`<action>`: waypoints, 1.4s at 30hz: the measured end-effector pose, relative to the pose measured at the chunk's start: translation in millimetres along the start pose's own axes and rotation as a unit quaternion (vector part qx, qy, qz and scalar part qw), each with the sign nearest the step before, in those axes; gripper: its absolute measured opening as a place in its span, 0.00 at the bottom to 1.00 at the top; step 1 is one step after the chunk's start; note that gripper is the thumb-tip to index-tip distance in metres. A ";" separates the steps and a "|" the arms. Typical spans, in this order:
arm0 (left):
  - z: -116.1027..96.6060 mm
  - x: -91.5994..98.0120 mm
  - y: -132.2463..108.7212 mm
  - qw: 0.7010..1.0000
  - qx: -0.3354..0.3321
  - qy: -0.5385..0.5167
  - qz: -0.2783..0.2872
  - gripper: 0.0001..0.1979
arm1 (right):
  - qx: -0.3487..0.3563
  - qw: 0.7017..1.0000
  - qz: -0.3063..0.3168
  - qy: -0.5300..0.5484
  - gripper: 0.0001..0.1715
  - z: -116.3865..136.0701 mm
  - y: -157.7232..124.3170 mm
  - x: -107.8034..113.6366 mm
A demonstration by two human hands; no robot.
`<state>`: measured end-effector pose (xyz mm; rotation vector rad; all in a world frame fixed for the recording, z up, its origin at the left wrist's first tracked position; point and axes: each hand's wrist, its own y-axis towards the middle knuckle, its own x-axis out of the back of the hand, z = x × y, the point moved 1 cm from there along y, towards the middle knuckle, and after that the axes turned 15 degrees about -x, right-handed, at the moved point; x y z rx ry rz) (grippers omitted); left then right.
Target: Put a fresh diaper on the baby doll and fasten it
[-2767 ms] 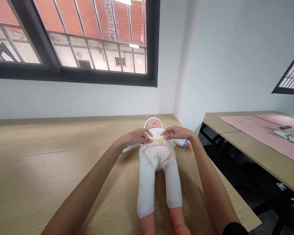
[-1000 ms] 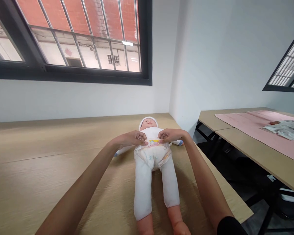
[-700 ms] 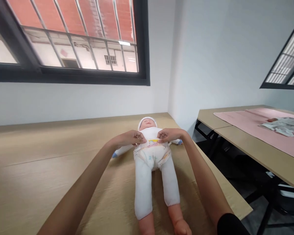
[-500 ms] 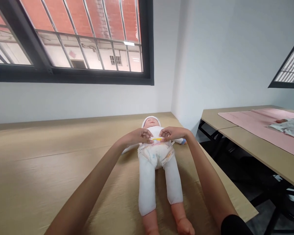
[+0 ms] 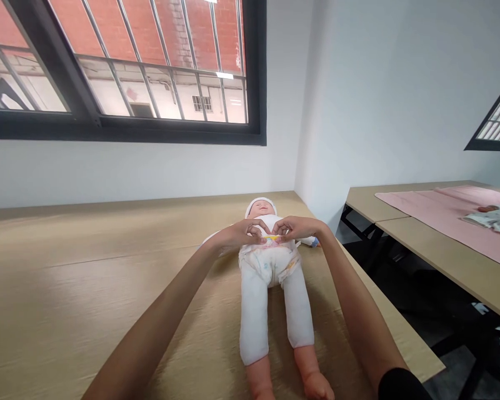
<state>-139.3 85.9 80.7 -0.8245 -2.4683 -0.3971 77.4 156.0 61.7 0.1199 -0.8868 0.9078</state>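
A baby doll (image 5: 256, 328) with white cloth legs and a white cap lies on its back on the table, feet toward me. Around its hips is a white diaper (image 5: 271, 265) with a yellow strip at the front waist. My left hand (image 5: 252, 231) pinches the waistband at the left end of that strip. At the other end my right hand (image 5: 289, 228) pinches the same band, thumb and fingers together. Both hands rest over the doll's belly, close to each other.
The doll's tan table (image 5: 108, 300) meets the wall below a barred window (image 5: 170, 72). To the right, past a dark gap, another table (image 5: 425, 244) carries a pink mat (image 5: 437, 208) and a patterned cloth item (image 5: 498, 219).
Both hands stay at the diaper's waistband, the fingertips a little closer together. The whole view has shifted slightly, so the doll and window sit a bit farther right.
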 end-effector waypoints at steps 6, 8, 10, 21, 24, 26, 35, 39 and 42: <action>-2.2 0.7 1.4 0.999 0.013 0.037 0.015 0.21 | -0.009 0.998 -0.016 -0.067 0.19 5.9 -2.9 0.5; -1.3 -1.0 3.0 0.999 0.011 0.050 0.014 0.21 | -0.019 0.997 -0.025 -0.070 0.17 9.2 -5.2 0.7; -1.4 -3.9 4.6 0.997 0.014 0.075 0.004 0.21 | -0.028 0.997 -0.048 -0.048 0.15 12.5 -8.3 1.6; -23.4 -9.3 1.9 0.980 0.005 0.171 -0.104 0.18 | -0.036 0.991 -0.123 0.029 0.13 27.6 -20.2 4.3; -21.5 -10.1 3.8 0.980 -0.005 0.183 -0.078 0.13 | -0.042 0.994 -0.105 0.012 0.13 29.4 -16.6 0.6; -18.9 -10.8 5.3 0.977 0.001 0.196 -0.079 0.13 | -0.052 0.994 -0.100 0.013 0.14 28.9 -14.1 -1.4; -7.4 -12.4 7.0 0.977 0.022 0.202 -0.071 0.14 | -0.069 0.994 -0.089 -0.013 0.17 25.7 -8.5 -3.8; -5.0 -14.3 7.3 0.974 0.037 0.213 -0.062 0.15 | -0.076 0.993 -0.082 -0.026 0.17 28.7 -9.9 -4.1; -8.2 -16.4 5.1 0.971 0.045 0.227 -0.058 0.16 | -0.099 0.991 -0.080 -0.035 0.14 31.4 -10.7 -3.7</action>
